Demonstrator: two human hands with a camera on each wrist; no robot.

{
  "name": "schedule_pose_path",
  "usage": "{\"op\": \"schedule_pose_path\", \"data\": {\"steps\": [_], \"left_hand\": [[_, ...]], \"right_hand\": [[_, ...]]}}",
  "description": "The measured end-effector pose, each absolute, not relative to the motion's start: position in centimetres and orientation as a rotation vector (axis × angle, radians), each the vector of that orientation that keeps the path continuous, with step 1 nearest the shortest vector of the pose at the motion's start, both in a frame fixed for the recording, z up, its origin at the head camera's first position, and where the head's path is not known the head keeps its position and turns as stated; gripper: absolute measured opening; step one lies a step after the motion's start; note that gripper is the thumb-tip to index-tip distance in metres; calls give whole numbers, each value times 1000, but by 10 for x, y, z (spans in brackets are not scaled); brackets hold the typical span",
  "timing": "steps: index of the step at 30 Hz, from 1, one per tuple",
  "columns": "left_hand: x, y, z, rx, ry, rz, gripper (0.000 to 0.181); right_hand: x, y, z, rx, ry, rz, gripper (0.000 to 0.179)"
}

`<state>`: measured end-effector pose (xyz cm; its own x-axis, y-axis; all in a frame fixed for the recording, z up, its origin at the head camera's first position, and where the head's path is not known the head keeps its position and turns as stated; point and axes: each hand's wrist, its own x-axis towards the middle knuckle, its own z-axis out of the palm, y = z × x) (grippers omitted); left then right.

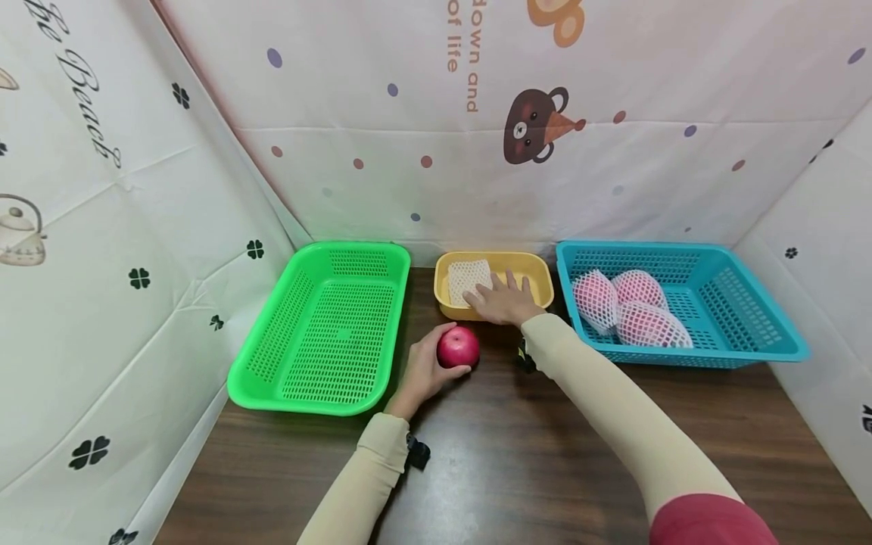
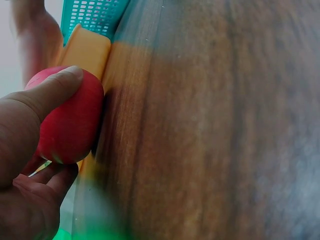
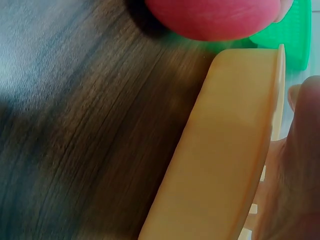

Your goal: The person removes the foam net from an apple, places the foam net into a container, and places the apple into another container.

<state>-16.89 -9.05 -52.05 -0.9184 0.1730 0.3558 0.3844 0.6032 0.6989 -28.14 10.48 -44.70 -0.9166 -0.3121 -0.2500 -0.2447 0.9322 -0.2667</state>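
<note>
A red apple (image 1: 459,347) is held between the thumb and fingers of my left hand (image 1: 424,369), low over the table in front of the yellow basket (image 1: 446,309). In the left wrist view the thumb lies across the apple (image 2: 75,117), with fingers curled beneath it. My right hand (image 1: 506,301) reaches over the front rim of the yellow basket with its fingers spread. Inside that basket lies a white foam net (image 1: 468,280), flat, right at the right thumb. The right wrist view shows the basket's side wall (image 3: 215,135) and hides most of the right fingers.
To the left stands a green basket (image 1: 341,333) with bare mesh showing. On the right, a blue basket (image 1: 722,303) holds several pink fruits in white foam nets (image 1: 640,303). A printed cloth (image 1: 381,174) hangs behind the baskets. Brown wooden table (image 1: 518,454) lies beneath the arms.
</note>
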Motion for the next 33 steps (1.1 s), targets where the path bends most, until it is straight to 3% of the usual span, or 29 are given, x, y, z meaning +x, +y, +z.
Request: {"op": "schedule_pose_path", "data": {"steps": [11,17,33], "left_hand": [[-169,-88,-514,-438,-2677,-1138,80],[-165,-76,-495,-338,-2855,-913,84],[-170,-50,-458,-253,-3074,-472,70]], "right_hand": [[-283,109,-455,-459,2854,-294,78],[-284,115,-459,-590,2929,-234,88],[-267,150,-453,-944,2840,-468,125]]}}
